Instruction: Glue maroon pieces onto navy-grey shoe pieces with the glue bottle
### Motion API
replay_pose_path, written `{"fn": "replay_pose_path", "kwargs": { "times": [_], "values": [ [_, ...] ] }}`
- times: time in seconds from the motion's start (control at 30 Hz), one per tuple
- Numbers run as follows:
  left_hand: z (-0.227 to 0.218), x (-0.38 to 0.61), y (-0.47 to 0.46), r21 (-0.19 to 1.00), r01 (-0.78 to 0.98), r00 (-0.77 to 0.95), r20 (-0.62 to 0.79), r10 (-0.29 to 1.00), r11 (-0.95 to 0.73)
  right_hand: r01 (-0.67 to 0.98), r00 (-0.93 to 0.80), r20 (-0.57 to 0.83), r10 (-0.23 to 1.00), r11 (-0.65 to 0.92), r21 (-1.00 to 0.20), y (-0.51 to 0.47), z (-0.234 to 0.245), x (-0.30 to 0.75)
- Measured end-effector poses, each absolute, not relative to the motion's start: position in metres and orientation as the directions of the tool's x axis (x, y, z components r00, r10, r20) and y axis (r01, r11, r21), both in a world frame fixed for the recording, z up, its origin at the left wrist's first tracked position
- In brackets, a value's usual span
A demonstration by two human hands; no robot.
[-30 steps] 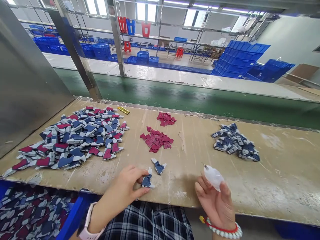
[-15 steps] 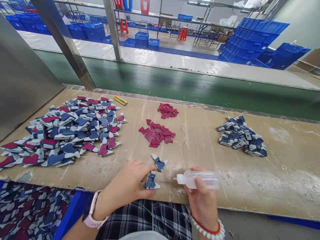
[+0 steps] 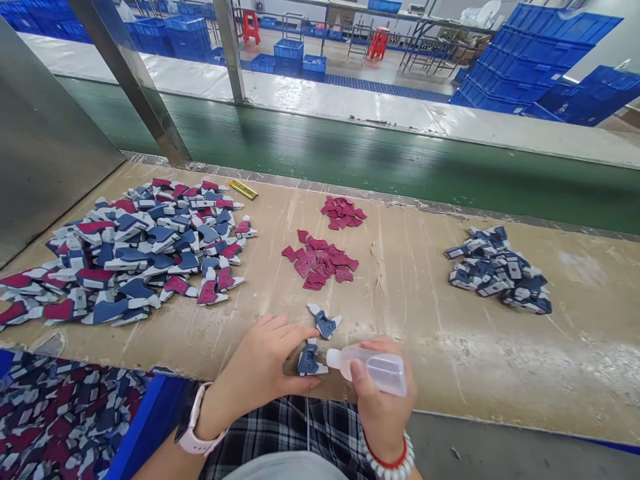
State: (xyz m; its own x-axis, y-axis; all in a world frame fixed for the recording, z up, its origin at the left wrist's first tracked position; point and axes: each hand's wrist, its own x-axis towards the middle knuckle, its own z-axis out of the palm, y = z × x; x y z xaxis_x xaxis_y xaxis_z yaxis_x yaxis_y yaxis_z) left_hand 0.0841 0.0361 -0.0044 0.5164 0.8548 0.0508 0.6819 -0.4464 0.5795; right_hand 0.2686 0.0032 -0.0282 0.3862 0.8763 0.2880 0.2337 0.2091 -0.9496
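Observation:
My left hand [image 3: 273, 357] steadies a small boot-shaped blue-and-white plastic piece [image 3: 309, 360] on the table, thumb at its near side and index finger at its far side. The recess in its blue face looks up. A second such piece [image 3: 326, 325] lies just beyond, close to my index fingertip. My right hand [image 3: 383, 383] is wrapped round a clear squeeze bottle [image 3: 380, 368], tilted with its white cap [image 3: 333, 358] toward the left. The bottle's thin needle tip is over the held piece; whether it touches is too fine to tell.
Flat maroon inserts [image 3: 323, 261] lie in two heaps mid-table. At left spreads a large pile of pieces [image 3: 150, 247], many with maroon faces; at right, a smaller blue-and-white pile [image 3: 505, 270]. A yellow packet [image 3: 243, 189] lies near the green conveyor belt [image 3: 310, 140]. A blue crate [image 3: 145, 417] stands lower left.
My right hand has brought the bottle leftward, so its needle tip now reaches the held piece. My left hand stays on that piece. The whole view has shifted slightly.

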Motion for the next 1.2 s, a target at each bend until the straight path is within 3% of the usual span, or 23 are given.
{"fn": "replay_pose_path", "kwargs": {
  "times": [0.13, 1.2],
  "values": [
    [-0.0069, 0.0843, 0.037, 0.588, 0.673, 0.509, 0.072, 0.858, -0.449, 0.273, 0.371, 0.35, 0.86, 0.259, -0.927, 0.0038, -0.0228, 0.2665],
    [-0.0054, 0.0847, 0.0372, 0.587, 0.678, 0.507, 0.062, 0.859, -0.443, 0.278, 0.284, 0.372, 0.884, 0.296, -0.914, 0.0027, -0.0261, 0.2684]
  ]
}}
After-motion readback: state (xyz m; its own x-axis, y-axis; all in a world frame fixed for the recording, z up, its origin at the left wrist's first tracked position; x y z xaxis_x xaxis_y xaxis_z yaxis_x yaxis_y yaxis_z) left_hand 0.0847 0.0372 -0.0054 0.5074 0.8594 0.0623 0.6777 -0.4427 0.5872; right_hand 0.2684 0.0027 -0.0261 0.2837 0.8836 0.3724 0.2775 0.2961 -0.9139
